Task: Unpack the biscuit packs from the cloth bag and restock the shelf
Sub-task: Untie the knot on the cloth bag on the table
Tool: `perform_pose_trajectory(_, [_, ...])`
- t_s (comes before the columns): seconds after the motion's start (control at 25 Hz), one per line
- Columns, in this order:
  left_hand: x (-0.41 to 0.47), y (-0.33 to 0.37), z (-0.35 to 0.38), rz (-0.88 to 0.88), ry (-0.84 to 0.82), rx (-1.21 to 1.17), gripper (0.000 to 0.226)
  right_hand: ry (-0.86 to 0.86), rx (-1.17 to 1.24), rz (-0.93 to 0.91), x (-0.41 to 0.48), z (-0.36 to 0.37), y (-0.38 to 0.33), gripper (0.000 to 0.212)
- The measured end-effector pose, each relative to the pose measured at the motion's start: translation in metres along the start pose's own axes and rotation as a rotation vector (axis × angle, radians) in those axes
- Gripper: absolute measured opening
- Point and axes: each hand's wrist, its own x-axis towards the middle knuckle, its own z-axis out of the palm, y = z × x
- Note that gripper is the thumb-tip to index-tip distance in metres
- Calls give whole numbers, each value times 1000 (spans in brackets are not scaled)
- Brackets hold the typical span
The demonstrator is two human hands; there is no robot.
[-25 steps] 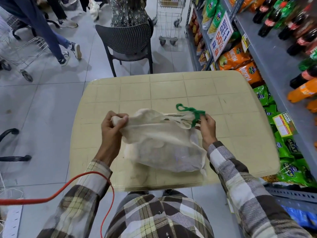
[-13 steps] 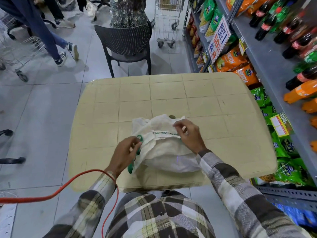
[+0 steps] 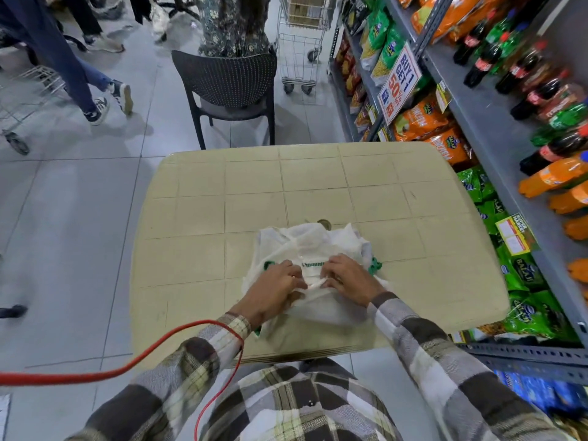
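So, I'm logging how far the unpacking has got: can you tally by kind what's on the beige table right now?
white cloth bag with green handles: 1
hands on the bag: 2 (left hand, right hand)
biscuit packs out on the beige plastic table: 0
Total: 3

Hidden and unclear parts of a shop-aisle table scene

The cream cloth bag [image 3: 305, 246] conceals its contents; no biscuit packs show. Fingertips of both hands fold into its fabric. At 12 o'clock, the wire shopping trolley [image 3: 300, 43] is cropped. At 9 o'clock, walkers' legs [image 3: 79, 74] blur. Shelf price labels [image 3: 512, 233] are unreadable.
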Motion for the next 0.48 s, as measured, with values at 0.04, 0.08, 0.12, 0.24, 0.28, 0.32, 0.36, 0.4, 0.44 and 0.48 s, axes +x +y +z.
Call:
perform_pose_trajectory(0.04, [-3, -3, -3, 72, 2, -25, 14, 23, -9, -38, -9, -5, 4, 9])
perform_pose_trajectory(0.08, [-6, -6, -4, 136, -29, -67, 12, 19, -22, -83, -18, -8, 8, 9])
perform_pose_trajectory(0.12, [-7, -9, -5, 170, -99, -123, 12, -27, -28, -122, -25, -11, 11, 12])
perform_pose_trajectory(0.24, [-3, -13, -5, 61, -354, -215, 27, -282, -9, -50, -34, -13, 10, 34])
perform_pose_trajectory(0.28, [2, -13, -5, -31, -426, -198, 32, -321, -3, 6, -32, -13, 11, 39])
perform_pose_trajectory(0.32, [7, -12, -5, -130, -483, -169, 34, -337, 13, 65, -27, -12, 9, 39])
perform_pose_trajectory(0.36, [13, -8, -4, -208, -506, -124, 31, -342, 25, 115, -20, -11, 9, 33])
perform_pose_trajectory(0.4, [20, -4, -4, -273, -493, -73, 27, -344, -7, 140, -12, -13, 8, 24])
perform_pose_trajectory(0.44, [26, 1, -5, -330, -460, -26, 25, -344, -75, 146, -3, -16, 7, 25])
perform_pose_trajectory(0.48, [32, 6, -8, -385, -423, 5, 31, -358, -155, 154, 4, -22, 7, 40])
